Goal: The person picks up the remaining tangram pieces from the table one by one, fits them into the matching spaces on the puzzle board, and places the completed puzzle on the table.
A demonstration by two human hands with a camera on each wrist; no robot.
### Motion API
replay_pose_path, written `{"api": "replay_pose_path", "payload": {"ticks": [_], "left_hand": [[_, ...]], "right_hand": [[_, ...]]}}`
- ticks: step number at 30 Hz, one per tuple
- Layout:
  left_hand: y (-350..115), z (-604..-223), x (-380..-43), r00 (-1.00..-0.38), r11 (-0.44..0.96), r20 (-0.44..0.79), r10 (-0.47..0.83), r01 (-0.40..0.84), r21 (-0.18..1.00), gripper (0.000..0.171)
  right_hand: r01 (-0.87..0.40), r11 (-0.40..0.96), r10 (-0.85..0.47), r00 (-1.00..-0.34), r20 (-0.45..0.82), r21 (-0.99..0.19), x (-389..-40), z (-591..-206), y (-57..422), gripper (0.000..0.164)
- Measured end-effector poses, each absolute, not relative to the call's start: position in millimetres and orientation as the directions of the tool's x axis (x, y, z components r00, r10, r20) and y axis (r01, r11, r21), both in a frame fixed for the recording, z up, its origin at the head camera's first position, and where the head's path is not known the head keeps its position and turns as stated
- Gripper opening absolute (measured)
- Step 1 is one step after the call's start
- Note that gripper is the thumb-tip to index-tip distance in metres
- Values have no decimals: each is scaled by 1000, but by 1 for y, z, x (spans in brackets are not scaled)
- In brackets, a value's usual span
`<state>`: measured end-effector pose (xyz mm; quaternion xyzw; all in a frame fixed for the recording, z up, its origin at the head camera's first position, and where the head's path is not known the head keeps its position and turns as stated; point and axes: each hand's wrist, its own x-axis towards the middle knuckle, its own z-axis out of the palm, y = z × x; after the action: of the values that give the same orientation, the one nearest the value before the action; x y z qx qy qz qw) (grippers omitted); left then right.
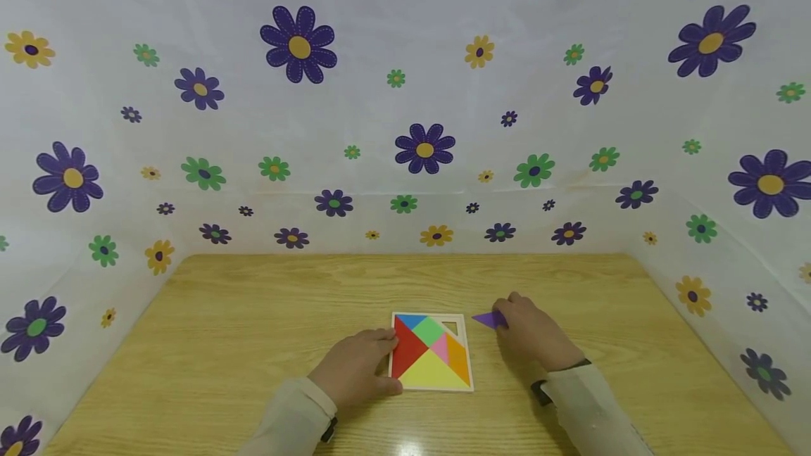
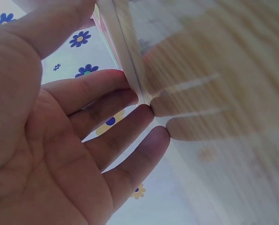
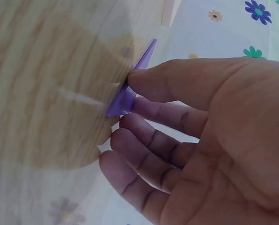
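Observation:
A square wooden tangram tray (image 1: 470, 364) lies flat on the table, holding red, blue, green, pink, orange and yellow pieces. Bare wood shows in a triangular recess at its upper right corner. My left hand (image 1: 356, 366) rests against the tray's left side, thumb by the near corner and fingers at the edge. In the left wrist view the fingers (image 2: 144, 145) are nearly straight, their tips on the tabletop. To the right of the tray, my right hand (image 1: 535, 333) pinches a purple triangle piece (image 1: 485, 319) between thumb and fingers. The piece touches or nearly touches the table (image 3: 46, 117).
The wooden tabletop (image 1: 285, 294) reaches back to a white flower-print cloth (image 1: 367, 111), which also hangs along the left and right sides. Light glares off the table's near edge.

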<state>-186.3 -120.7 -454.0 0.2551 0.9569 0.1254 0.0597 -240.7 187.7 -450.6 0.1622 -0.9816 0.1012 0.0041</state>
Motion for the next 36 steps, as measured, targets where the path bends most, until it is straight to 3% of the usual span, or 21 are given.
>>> {"api": "replay_pose_path", "payload": {"ticks": [15,25,36], "left_hand": [[-122,-460,-188,-868,844,-59,493,462,272,78],[-121,-458,-188,-856,835,-58,513,482,265,77],[-120,-457,-188,-857,836,-51,512,484,258,77]], "right_hand": [[-42,921,-132,-968,-211,-386,-246,-452,184,30],[-38,894,-141,-970,-199,-447,-243,-449,183,30],[-129,866,-193,-978,-84,-484,-242,-444,185,10]]}}
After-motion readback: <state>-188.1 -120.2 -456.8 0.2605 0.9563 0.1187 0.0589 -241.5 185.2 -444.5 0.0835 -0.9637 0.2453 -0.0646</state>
